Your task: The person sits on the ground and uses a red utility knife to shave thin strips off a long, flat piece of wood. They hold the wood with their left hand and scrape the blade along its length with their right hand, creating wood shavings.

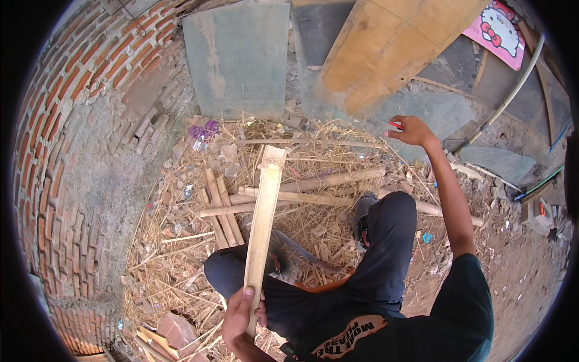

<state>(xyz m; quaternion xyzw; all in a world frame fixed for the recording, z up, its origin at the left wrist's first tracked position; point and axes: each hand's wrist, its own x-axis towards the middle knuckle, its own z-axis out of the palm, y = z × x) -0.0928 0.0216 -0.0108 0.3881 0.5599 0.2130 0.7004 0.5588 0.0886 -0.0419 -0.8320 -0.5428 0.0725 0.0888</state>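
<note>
My left hand (pixel 240 318) is closed around the lower end of a split bamboo piece (pixel 263 223). The piece stands up from my lap, hollow side showing, its far end over the straw. Out to the right, my right hand (pixel 412 131) pinches a slim red pen-like thing (pixel 395 125) with a thin tip; its exact kind is too small to tell. This hand is well apart from the bamboo. On the ground between my legs lies a long grey tool like a machete (pixel 297 244), partly hidden.
Bamboo poles (pixel 338 180) and split strips (pixel 222 205) lie over straw (pixel 172 235) ahead of me. A brick wall (pixel 60 199) rises at left. Grey sheets (pixel 238 60) and a brown board (pixel 392 48) lean at the back. A reddish block (pixel 178 330) sits lower left.
</note>
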